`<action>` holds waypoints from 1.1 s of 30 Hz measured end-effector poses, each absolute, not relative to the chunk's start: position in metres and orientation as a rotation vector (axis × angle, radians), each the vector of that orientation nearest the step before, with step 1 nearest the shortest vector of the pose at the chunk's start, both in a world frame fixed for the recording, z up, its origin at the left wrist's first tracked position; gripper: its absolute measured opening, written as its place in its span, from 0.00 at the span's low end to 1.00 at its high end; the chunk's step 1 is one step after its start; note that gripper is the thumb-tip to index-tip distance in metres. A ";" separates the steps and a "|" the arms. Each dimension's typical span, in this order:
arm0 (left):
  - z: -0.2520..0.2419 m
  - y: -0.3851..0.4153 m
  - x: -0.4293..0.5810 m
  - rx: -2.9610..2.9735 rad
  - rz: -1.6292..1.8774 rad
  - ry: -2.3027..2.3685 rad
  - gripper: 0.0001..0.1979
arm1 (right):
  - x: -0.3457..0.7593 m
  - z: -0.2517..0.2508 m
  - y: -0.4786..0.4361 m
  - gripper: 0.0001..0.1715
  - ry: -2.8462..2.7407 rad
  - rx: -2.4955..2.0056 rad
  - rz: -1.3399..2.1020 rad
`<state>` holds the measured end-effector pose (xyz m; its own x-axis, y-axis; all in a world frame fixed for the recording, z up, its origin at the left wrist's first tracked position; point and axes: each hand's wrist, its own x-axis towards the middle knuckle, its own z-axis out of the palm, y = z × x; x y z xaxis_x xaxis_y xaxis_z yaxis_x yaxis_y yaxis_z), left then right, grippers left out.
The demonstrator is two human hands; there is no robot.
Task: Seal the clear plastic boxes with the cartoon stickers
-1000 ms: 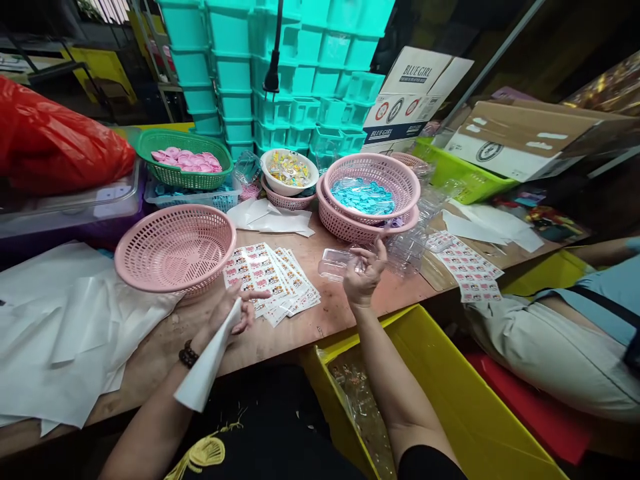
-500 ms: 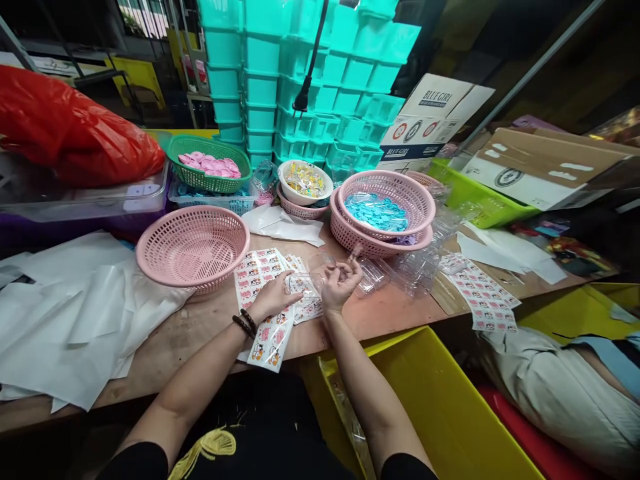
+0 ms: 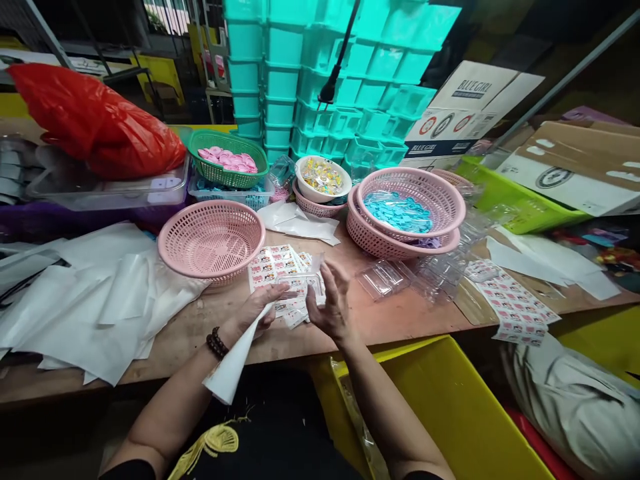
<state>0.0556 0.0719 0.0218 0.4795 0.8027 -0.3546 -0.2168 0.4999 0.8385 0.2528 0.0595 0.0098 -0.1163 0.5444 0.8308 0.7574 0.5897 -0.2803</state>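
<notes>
Strip (image 3: 240, 363) in the left hand (image 3: 274, 301) has turned since the earlier frame: printed face showed then, white back now. Right hand (image 3: 330, 300) has gone from bunched fingers to spread ones.

Left to right: white sheets (image 3: 80, 320) lie loosely piled on the worktop (image 3: 330, 347). Just beside them stands a pink basket (image 3: 213, 237); behind it, pink pieces (image 3: 227, 160) fill a green basket (image 3: 225, 176). Left hand is closed on the strip, which hangs curled toward the front edge, and its fingertips meet the left end of a clear case (image 3: 295, 281). Case sits between both hands, above printed sticker sheets (image 3: 270, 260). Right hand is open, thumb at the case's right end; contact cannot be told. Farther right, more clear cases (image 3: 384, 279) lie near a basket (image 3: 445, 200) of blue pieces (image 3: 397, 212).
</notes>
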 end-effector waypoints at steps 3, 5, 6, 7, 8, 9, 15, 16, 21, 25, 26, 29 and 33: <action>0.016 0.071 0.044 0.826 0.822 0.848 0.27 | 0.261 0.053 0.036 0.27 -1.750 -1.070 0.147; 0.014 0.072 0.037 0.868 0.832 0.855 0.30 | 0.264 0.076 0.025 0.16 -1.689 -1.051 0.448; 0.013 0.072 0.035 0.888 0.828 0.862 0.32 | 0.264 0.083 0.023 0.13 -1.666 -1.077 0.596; 0.013 0.072 0.033 0.903 0.818 0.867 0.34 | 0.261 0.088 0.023 0.13 -1.650 -1.120 0.744; 0.013 0.071 0.033 0.912 0.815 0.869 0.36 | 0.257 0.090 0.026 0.15 -1.636 -1.169 0.888; 0.014 0.071 0.032 0.912 0.816 0.862 0.37 | 0.252 0.091 0.030 0.18 -1.622 -1.211 1.024; 0.011 0.069 0.028 0.820 0.899 0.704 0.32 | 0.234 0.086 0.062 0.27 -1.625 -1.313 1.463; 0.008 0.070 0.027 0.807 0.912 0.689 0.32 | 0.234 0.087 0.064 0.27 -1.644 -1.341 1.490; -0.005 0.074 0.021 0.818 0.925 0.694 0.32 | 0.236 0.093 0.071 0.25 -1.744 -1.390 1.513; -0.009 0.077 0.019 0.820 0.926 0.732 0.32 | 0.233 0.096 0.075 0.25 -1.793 -1.397 1.490; -0.009 0.077 0.018 0.819 0.927 0.738 0.32 | 0.232 0.096 0.077 0.25 -1.801 -1.402 1.492; -0.009 0.078 0.017 0.821 0.928 0.743 0.31 | 0.231 0.095 0.079 0.26 -1.812 -1.430 1.494; -0.010 0.079 0.017 0.827 0.928 0.745 0.32 | 0.230 0.094 0.081 0.20 -1.839 -1.475 1.463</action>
<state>0.0165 0.0790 -0.0096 0.4074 0.8935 -0.1890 -0.3782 0.3534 0.8556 0.2302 0.0812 0.0944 -0.3871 0.8705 -0.3040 0.4918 -0.0839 -0.8666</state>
